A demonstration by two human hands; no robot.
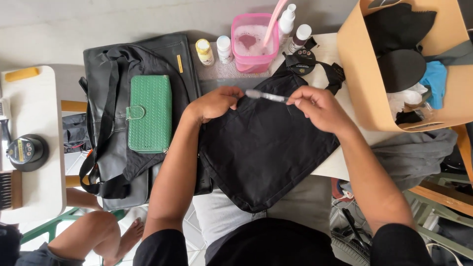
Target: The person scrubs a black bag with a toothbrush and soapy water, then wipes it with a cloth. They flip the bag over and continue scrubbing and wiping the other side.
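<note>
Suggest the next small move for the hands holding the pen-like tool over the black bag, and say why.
Probably lower the slim translucent pen-like tool onto the black fabric bag: the left hand and the right hand hold its ends just above the bag's top edge.

Hemmed in ahead by bottles [224,49] and pink tub [250,43], rightward by cardboard box [367,79], leftward by green wallet [149,114]; open only over black bag [266,148] nearside.
</note>
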